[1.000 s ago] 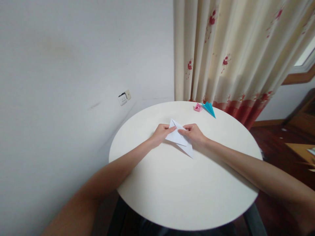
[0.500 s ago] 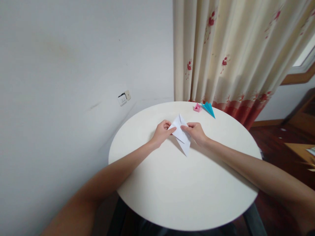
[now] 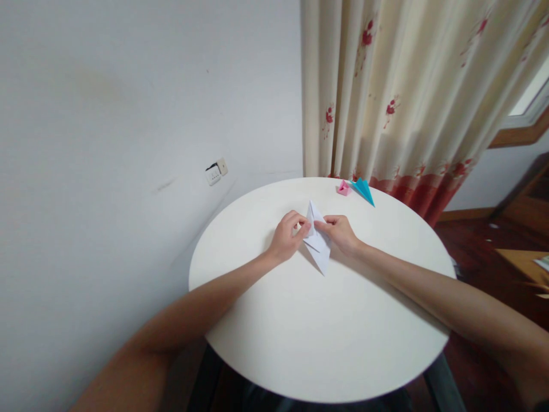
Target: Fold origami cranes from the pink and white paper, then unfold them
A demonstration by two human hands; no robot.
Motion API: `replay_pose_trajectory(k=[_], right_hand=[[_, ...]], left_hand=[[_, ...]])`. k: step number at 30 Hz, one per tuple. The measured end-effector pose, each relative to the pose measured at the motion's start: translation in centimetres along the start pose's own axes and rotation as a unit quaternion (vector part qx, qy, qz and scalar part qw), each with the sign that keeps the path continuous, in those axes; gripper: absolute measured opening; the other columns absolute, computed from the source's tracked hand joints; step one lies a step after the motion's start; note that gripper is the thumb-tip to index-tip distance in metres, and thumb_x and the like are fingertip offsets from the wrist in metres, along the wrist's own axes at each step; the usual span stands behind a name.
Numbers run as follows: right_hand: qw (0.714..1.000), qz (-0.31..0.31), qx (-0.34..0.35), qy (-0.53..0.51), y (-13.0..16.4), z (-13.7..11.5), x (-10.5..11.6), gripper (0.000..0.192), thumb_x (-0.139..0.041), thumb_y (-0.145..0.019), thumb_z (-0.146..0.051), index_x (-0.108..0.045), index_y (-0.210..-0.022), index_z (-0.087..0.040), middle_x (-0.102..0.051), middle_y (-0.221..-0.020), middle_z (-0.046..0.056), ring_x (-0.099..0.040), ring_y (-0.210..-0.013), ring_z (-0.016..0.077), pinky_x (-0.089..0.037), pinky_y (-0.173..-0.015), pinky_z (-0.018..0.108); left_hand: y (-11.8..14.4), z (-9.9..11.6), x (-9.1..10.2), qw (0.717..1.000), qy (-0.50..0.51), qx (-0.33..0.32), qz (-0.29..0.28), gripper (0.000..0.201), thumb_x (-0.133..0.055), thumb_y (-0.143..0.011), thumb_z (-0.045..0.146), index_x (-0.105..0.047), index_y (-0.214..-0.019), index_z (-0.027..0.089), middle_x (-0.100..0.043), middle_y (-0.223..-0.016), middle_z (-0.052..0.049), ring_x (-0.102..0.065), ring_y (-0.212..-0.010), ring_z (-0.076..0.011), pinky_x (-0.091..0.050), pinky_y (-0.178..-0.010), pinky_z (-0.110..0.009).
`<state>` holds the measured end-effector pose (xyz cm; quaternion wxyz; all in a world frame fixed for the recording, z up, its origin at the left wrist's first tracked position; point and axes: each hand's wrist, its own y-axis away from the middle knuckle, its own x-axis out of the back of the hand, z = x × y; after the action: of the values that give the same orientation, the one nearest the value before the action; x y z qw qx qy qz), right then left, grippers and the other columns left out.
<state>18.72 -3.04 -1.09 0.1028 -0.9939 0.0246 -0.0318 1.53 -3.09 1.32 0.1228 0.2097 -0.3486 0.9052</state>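
Pinched by the left hand (image 3: 288,237) and right hand (image 3: 342,233) at the far half of a round white tabletop (image 3: 278,326), a folded white paper sheet (image 3: 321,254) has just been narrowed, its left corner turned inward.

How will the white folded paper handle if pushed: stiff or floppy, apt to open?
Probably fairly stiff along its creases: the white folded paper shows overlapping layers and a straight lower point. Likely light, since the left hand and right hand hold it with fingers and thumbs. May spring open at the loose-looking flap edge.
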Motion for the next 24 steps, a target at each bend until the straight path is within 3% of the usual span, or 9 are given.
replay_pose_trajectory(k=[2,5,7,9,12,18,24], right_hand=[[1.000,-0.013,-0.001,-0.013,0.0,0.0,0.0,0.033,-0.069,-0.065,-0.045,-0.063,-0.063,-0.012,-0.057,-0.057,0.001,-0.046,-0.051,0.0108,-0.031,-0.047,0.023],[0.999,-0.038,-0.008,-0.028,0.2,-0.2,-0.1,0.033,-0.071,-0.064,-0.044,-0.065,-0.063,-0.012,-0.061,-0.058,0.002,-0.049,-0.052,0.0119,-0.033,-0.049,0.023],[0.998,-0.056,-0.016,-0.039,0.4,-0.5,-0.2,0.034,-0.071,-0.064,-0.046,-0.067,-0.066,-0.012,-0.063,-0.060,0.004,-0.051,-0.053,0.0126,-0.034,-0.050,0.024],[0.996,-0.070,-0.020,-0.044,0.5,-0.8,-0.2,0.036,-0.070,-0.066,-0.048,-0.068,-0.068,-0.011,-0.065,-0.062,0.005,-0.051,-0.053,0.0129,-0.035,-0.050,0.024],[0.995,-0.085,-0.016,-0.040,0.7,-1.2,-0.1,0.039,-0.068,-0.067,-0.050,-0.069,-0.067,-0.012,-0.065,-0.063,0.006,-0.051,-0.054,0.0132,-0.035,-0.051,0.024],[0.995,-0.093,-0.007,-0.041,0.8,-1.2,-0.2,0.042,-0.069,-0.067,-0.052,-0.070,-0.067,-0.011,-0.065,-0.061,0.005,-0.050,-0.054,0.0127,-0.034,-0.050,0.024],[0.992,-0.125,-0.034,-0.011,1.0,-1.4,-0.4,0.041,-0.073,-0.063,-0.048,-0.071,-0.068,-0.008,-0.064,-0.060,0.005,-0.051,-0.053,0.0122,-0.033,-0.049,0.023]], left_hand=[[-0.2,-0.9,-0.3,0.999,0.008,0.023,0.033,0.016,-0.064,-0.079,0.034,-0.060,-0.079,0.019,-0.054,-0.085,-0.003,-0.048,-0.081,-0.0160,-0.038,-0.072,-0.027],[-0.6,-2.2,-0.6,0.987,0.101,0.096,0.074,0.034,-0.073,-0.071,0.035,-0.057,-0.097,0.019,-0.054,-0.093,-0.002,-0.050,-0.079,-0.0137,-0.040,-0.068,-0.025],[-0.8,-2.7,-0.7,0.969,0.192,0.157,0.014,0.036,-0.069,-0.075,0.041,-0.059,-0.101,0.018,-0.056,-0.091,-0.003,-0.053,-0.076,-0.0134,-0.042,-0.067,-0.025],[-0.7,-2.9,-0.6,0.941,0.267,0.199,-0.064,0.035,-0.063,-0.080,0.047,-0.063,-0.091,0.014,-0.059,-0.083,-0.004,-0.055,-0.073,-0.0141,-0.044,-0.068,-0.027],[-0.6,-2.8,-0.5,0.918,0.320,0.216,-0.093,0.037,-0.064,-0.079,0.048,-0.065,-0.076,0.012,-0.061,-0.074,-0.005,-0.056,-0.070,-0.0146,-0.044,-0.070,-0.028],[-0.4,-2.8,-0.7,0.935,0.280,0.202,-0.079,0.038,-0.066,-0.078,0.049,-0.068,-0.072,0.012,-0.061,-0.068,-0.004,-0.054,-0.066,-0.0151,-0.041,-0.064,-0.028],[-0.5,-2.4,-0.8,0.958,0.220,0.180,-0.024,0.037,-0.069,-0.074,0.047,-0.069,-0.068,0.011,-0.063,-0.071,-0.005,-0.053,-0.066,-0.0148,-0.038,-0.060,-0.026]])
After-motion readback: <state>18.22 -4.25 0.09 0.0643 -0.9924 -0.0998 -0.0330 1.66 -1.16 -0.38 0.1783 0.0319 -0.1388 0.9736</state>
